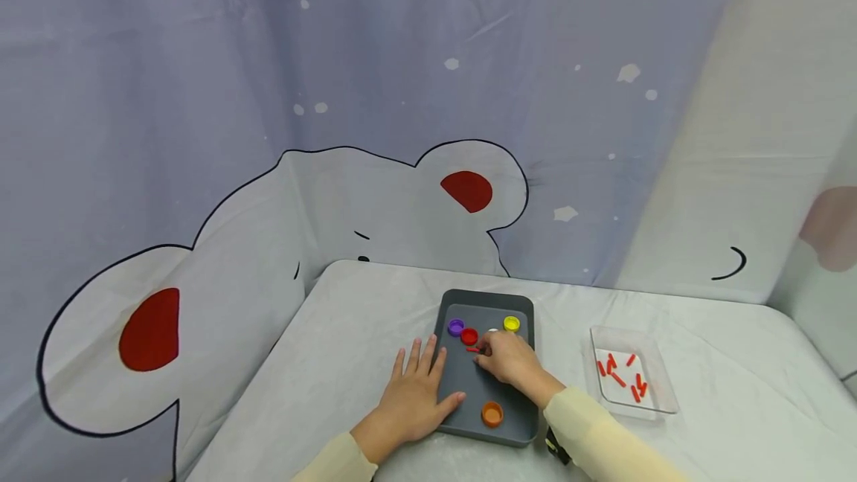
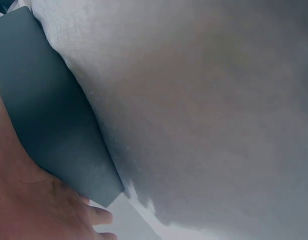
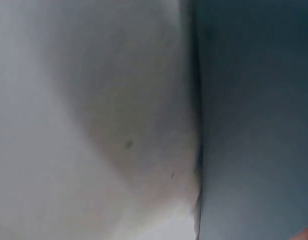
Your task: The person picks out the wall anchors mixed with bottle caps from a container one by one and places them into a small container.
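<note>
A grey rectangular tray (image 1: 462,393) lies on the white-covered table, its side also filling part of the left wrist view. My left hand (image 1: 415,396) lies spread at the tray's left edge, fingers straight and thumb over the tray floor. Over the middle of the tray, my right hand (image 1: 512,359) pinches a short red stick (image 1: 472,349) between thumb and fingertips. Just beyond it sit a red cap (image 1: 469,336), a purple cap (image 1: 456,327) and a yellow cap (image 1: 512,323). A white cap (image 1: 493,330) is mostly hidden by the right hand. Nearer me is an orange cap (image 1: 492,414).
To the right of the tray stands a clear plastic box (image 1: 663,393) with several red sticks (image 1: 619,379) scattered inside. A small dark object (image 1: 556,448) shows beside the right sleeve. Behind the table hangs a printed cloth (image 1: 402,80).
</note>
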Available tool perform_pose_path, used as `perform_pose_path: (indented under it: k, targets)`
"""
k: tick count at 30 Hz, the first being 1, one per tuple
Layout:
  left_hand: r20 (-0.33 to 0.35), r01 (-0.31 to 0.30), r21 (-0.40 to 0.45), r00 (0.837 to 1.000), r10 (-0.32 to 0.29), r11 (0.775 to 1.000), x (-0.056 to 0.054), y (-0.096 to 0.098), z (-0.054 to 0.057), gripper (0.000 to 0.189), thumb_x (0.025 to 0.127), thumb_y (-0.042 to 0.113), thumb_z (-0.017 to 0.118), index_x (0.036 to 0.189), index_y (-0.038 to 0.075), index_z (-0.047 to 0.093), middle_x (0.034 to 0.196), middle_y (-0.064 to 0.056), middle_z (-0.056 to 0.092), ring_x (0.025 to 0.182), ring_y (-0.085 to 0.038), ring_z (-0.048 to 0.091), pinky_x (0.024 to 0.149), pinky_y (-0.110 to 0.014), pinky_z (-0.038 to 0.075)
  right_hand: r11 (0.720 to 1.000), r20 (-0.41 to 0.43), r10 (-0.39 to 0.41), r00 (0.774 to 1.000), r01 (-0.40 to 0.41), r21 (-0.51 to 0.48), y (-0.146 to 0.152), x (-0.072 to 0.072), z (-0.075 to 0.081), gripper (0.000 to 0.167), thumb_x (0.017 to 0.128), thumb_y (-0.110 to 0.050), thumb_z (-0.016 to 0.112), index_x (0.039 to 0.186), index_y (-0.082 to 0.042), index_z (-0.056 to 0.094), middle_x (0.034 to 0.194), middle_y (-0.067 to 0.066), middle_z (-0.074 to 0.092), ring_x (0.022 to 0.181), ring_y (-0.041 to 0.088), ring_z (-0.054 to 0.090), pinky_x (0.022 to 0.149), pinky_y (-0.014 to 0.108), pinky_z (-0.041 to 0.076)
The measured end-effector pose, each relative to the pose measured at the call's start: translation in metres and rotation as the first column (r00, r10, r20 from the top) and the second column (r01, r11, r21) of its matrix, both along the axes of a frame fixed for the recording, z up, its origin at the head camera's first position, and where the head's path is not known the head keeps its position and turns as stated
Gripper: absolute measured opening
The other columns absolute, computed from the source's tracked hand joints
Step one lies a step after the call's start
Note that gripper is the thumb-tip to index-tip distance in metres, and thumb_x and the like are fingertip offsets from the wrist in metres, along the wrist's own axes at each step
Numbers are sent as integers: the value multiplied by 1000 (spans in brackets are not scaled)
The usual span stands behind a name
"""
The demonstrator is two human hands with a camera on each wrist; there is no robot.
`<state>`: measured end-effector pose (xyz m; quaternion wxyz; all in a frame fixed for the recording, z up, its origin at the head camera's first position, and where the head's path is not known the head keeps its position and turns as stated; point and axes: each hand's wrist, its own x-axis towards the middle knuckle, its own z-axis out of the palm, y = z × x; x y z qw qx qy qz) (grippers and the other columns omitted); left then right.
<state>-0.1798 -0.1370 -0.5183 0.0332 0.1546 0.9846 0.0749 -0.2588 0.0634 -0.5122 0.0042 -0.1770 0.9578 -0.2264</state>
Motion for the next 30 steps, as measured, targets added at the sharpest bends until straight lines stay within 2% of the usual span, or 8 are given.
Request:
perform_pose_path:
  k: [11, 20, 26, 30]
  targets:
    - [12, -4, -8, 1000, 4, 1000, 0, 0, -1, 86, 99, 72, 34, 161, 12, 29, 170, -11, 11, 155, -39, 10, 121, -62, 9, 1000, -30, 8, 1000, -8, -17, 1, -3, -5, 11, 87, -23, 81, 87, -15, 73, 73, -6, 59, 62, 12, 51, 60, 30, 47]
    - [16, -7, -13, 1000, 7, 1000, 0, 0, -1, 86, 99, 72, 34, 161, 12, 29, 170, -10, 10, 155, -39, 10, 121, -61, 9, 1000, -24, 12, 1000, -12, -11, 0, -4, -5, 14, 88, -24, 80, 83, -15, 70, 70, -5, 56, 61, 12, 50, 58, 29, 45]
    - [21, -7, -20, 1000, 7, 1000, -1, 1, 0, 86, 99, 72, 34, 161, 12, 29, 170, -11, 10, 155, -39, 10, 122, -61, 9, 1000, -12, 19, 1000, -20, -20, 0, -5, -4, 14, 89, -18, 77, 80, -16, 67, 68, -5, 54, 59, 12, 49, 56, 28, 43]
    - [19, -7, -25, 1000, 7, 1000, -1, 1, 0, 86, 99, 72, 34, 161, 12, 29, 170, -11, 11, 155, -39, 11, 121, -61, 10, 998, -10, 53, 999, -53, -25, 2, -5, -4, 12, 87, -14, 77, 80, -17, 68, 69, -6, 55, 60, 12, 49, 56, 28, 43]
